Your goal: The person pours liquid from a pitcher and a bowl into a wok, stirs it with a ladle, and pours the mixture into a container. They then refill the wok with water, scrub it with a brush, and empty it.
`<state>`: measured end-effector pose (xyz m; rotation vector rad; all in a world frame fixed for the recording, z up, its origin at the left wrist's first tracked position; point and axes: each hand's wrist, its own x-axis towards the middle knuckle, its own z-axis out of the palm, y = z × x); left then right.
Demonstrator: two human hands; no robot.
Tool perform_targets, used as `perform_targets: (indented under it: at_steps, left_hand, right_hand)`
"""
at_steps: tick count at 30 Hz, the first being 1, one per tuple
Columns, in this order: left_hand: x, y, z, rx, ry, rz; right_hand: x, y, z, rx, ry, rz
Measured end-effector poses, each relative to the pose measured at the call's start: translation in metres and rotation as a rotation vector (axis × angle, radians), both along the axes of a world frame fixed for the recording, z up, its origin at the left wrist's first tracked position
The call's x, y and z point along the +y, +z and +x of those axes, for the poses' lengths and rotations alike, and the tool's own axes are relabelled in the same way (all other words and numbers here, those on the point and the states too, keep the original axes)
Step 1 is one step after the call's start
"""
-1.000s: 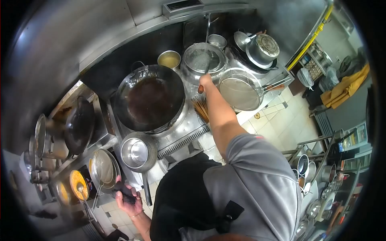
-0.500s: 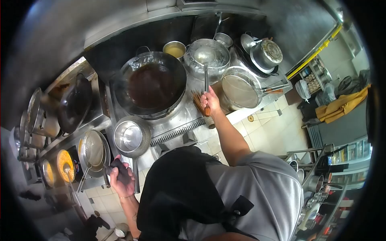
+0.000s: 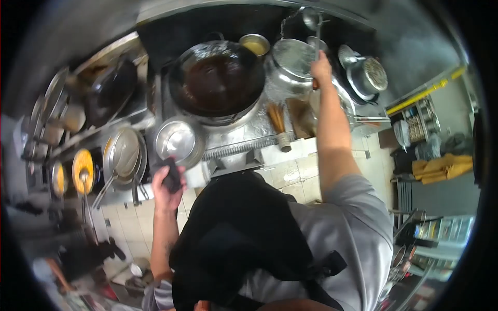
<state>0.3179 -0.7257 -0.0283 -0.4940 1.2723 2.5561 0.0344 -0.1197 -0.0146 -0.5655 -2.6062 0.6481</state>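
Observation:
My right hand (image 3: 321,70) grips a ladle (image 3: 311,19) by its handle, with the arm stretched forward. The ladle's bowl is up by the back wall, beyond a metal pot of clear liquid (image 3: 294,58). In my left hand (image 3: 167,191) is a bunched dark cloth (image 3: 173,179), held just in front of a steel saucepan (image 3: 176,140). The saucepan's handle is mostly hidden by that hand and the cloth. Ahead of the saucepan sits a large black wok (image 3: 252,85) with dark brown liquid in it.
A bamboo brush (image 3: 277,120) stands at the stove's front edge. Behind the wok is a bowl of yellowish liquid (image 3: 254,45). Strainers (image 3: 126,150) and a pan of orange food (image 3: 83,167) are at the left. Stacked pots (image 3: 373,75) stand at the right.
My right hand has carried the ladle forward and right, its bowl leaving the pot of liquid for the back wall. My left hand has moved up nearer the saucepan. The view has shifted.

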Motion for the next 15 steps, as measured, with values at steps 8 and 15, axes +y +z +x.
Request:
perform_targets:
  at_steps: [8, 15]
  left_hand:
    - [0.084, -0.064, -0.094, -0.210, -0.168, -0.011]
    - [0.155, -0.106, -0.184, -0.395, -0.120, -0.050]
  right_hand:
    - [-0.070, -0.110, 0.091, 0.221, 0.011, 0.081]
    - [-0.069, -0.072, 0.104, -0.105, 0.218, -0.385]
